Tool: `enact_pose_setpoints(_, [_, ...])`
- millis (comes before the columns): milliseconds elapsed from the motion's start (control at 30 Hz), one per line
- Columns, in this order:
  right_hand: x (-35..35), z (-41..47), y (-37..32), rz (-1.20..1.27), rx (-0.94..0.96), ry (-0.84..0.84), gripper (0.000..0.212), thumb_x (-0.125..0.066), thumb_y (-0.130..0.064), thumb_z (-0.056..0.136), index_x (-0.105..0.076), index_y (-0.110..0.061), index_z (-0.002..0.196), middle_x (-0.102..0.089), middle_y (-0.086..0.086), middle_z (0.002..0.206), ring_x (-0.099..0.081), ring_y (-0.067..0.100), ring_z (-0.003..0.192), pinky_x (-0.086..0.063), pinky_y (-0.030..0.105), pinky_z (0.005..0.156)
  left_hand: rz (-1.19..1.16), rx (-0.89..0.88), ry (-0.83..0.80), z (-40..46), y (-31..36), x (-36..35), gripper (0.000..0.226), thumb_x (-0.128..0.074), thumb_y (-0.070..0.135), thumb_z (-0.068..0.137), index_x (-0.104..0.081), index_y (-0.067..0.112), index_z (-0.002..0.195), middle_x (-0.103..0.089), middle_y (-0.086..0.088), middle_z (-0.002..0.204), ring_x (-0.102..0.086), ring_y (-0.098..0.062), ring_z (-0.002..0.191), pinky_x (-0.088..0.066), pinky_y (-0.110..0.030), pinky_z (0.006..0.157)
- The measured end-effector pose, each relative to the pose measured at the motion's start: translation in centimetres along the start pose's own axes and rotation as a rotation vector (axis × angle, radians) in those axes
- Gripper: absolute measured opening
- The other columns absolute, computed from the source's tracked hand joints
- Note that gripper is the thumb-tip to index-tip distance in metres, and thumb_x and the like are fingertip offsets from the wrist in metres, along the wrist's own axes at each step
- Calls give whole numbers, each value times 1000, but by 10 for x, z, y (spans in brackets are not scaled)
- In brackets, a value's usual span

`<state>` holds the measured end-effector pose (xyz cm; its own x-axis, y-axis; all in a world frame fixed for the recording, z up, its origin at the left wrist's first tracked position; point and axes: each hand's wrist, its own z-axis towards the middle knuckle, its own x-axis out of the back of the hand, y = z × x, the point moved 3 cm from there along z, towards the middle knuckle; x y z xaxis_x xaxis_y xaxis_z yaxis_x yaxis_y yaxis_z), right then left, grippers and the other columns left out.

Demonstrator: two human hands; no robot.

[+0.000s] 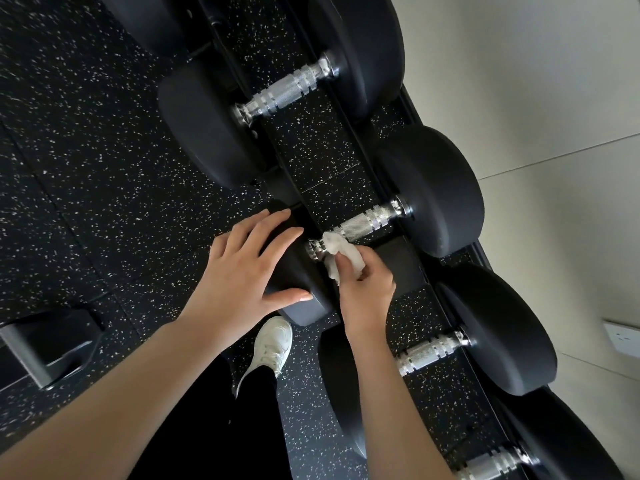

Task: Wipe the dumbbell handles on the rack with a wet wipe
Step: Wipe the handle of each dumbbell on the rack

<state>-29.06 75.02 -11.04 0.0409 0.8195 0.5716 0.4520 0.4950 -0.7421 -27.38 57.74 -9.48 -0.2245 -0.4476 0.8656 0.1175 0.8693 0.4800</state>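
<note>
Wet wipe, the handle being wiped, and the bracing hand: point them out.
wet wipe (341, 249), head view, crumpled middle.
handle (367, 225), head view, knurled bare stretch.
left hand (247, 268), head view, back of hand.

Near head (298, 271) of middle dumbbell: mostly covered by left hand (242, 268). Handle (360, 226): near end hidden under wipe (341, 252); right hand (363, 289) fingertips tucked out of sight. Top dumbbell (145, 22) and bottom handle (498, 462) cut by frame edges. Wall socket (621, 337) cropped at right.
</note>
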Motion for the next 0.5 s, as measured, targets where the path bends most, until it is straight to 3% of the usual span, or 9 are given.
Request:
enact_pose_setpoints(133, [-7,-2,-15,-108,244,109,6,-65,-14,82,-68,-10,86,-55,-14,60,-53,1,59,-35,0,56,3,11,4,0,1,2,76,-42,68,74,-47,23,135,-39,2,146,-34,-23,133,-38,-47,95])
enact_pose_setpoints(267, [-19,4,-21,-229,371,54,10,-62,-20,85,-65,-11,82,-61,-5,62,-55,12,54,-43,21,55,-4,18,12,0,1,1,77,-43,68,73,-46,25,136,-39,3,146,-34,-22,133,-38,-46,95])
enact_pose_setpoints(400, [-24,12,-25,-388,382,-50,23,-57,-36,91,-60,-15,82,-60,-5,66,-52,13,57,-38,26,55,-14,21,28,0,0,0,77,-44,69,72,-47,25,135,-41,2,145,-36,-23,132,-38,-45,93])
enact_pose_setpoints(500, [-25,16,-23,-489,398,-96,17,-55,-34,92,-60,-17,90,-66,0,72,-60,22,64,-44,32,56,-8,16,32,0,0,0,77,-43,69,72,-46,25,135,-41,2,145,-34,-22,132,-38,-44,94])
